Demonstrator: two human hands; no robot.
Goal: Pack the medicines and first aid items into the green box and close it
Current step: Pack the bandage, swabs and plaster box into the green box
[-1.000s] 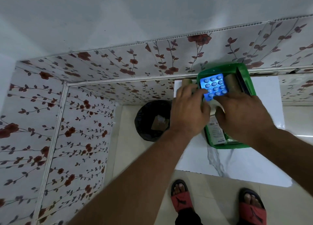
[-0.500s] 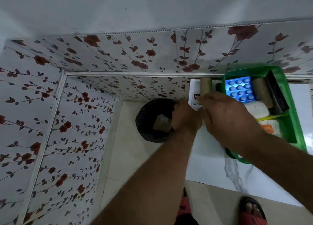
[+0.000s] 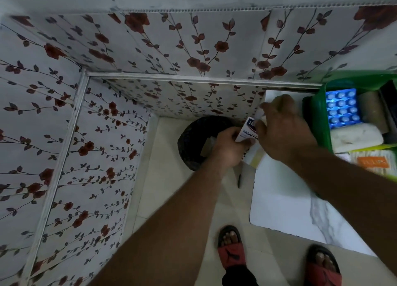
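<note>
Left hand (image 3: 228,149) fingers curled and clamped on a white-and-blue plaster box (image 3: 249,132) printed "WASHPROO…", held at the left edge of the white marble-patterned table (image 3: 285,199). Right hand (image 3: 283,128) just right of it, overlapping the box's upper corner, fingers bent and pinched on that corner. Beyond the right knuckles, well apart, green box (image 3: 320,118) open, holding a blue blister pack (image 3: 341,108), brown roll (image 3: 372,111) and white pad (image 3: 356,137). Below the left fingers, black bin (image 3: 193,139) on tiled floor. Bare tabletop below the right wrist.
</note>
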